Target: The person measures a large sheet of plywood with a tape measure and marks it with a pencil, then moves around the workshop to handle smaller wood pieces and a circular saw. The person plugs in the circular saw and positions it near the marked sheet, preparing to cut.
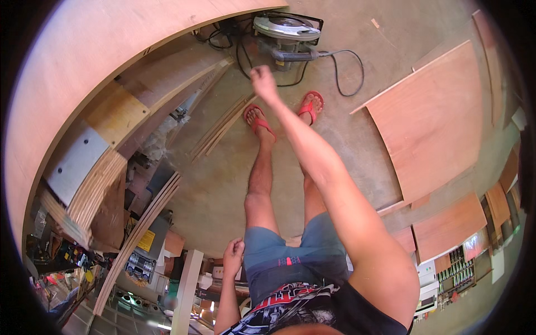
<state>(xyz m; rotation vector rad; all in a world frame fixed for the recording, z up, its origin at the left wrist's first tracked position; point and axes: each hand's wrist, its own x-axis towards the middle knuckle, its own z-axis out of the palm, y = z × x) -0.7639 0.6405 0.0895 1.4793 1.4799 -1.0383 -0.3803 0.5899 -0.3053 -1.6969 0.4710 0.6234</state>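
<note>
My right arm reaches forward across my body. Its hand is closed above the floor, just short of a circular saw; whatever the fingers may hold is too small or hidden to make out. The saw lies on the floor with its handle toward me and a black cord looping to the right. By my left thigh hangs my left hand, its fingers curled in with nothing visible in them. A large pale plywood sheet spans the upper left, apart from both hands.
Thin wooden strips lie on the floor beside my left sandal. Stacked boards stand under the sheet at left. A plywood panel lies at right, with more board pieces nearer me.
</note>
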